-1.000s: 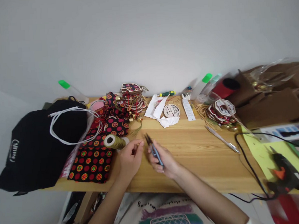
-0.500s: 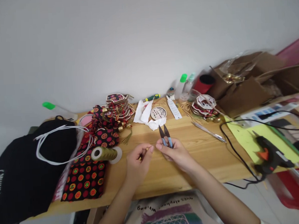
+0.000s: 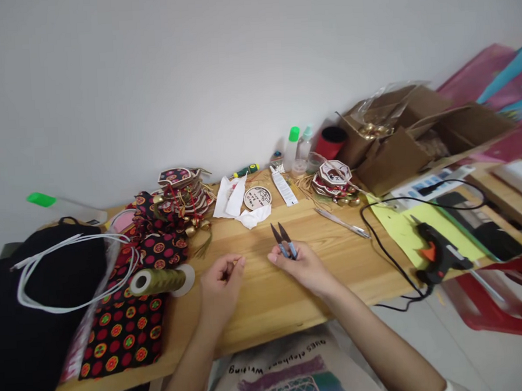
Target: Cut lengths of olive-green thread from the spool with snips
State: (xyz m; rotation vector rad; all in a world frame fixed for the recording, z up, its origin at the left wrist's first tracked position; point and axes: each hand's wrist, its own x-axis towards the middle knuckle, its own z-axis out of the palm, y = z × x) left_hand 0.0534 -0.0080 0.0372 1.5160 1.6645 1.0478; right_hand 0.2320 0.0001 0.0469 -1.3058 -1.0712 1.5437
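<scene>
I see bare tabletop (image 3: 270, 294) at lower centre, near its front edge. A thread spool (image 3: 154, 281) lies left; a glue gun (image 3: 439, 251) sits well right. My right hand (image 3: 302, 266) grips the snips (image 3: 283, 243), blades apart. My left hand (image 3: 219, 282) curls, fingers pinched, perhaps on thread.

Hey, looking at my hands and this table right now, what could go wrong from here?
1. The thread snips in your right hand have their blades apart, pointing away from you; your left hand is close beside them and might get nicked.
2. The gold thread spool lies on its side near the table front and may roll off.
3. The glue gun cord loops over the edge and might snag.
</scene>
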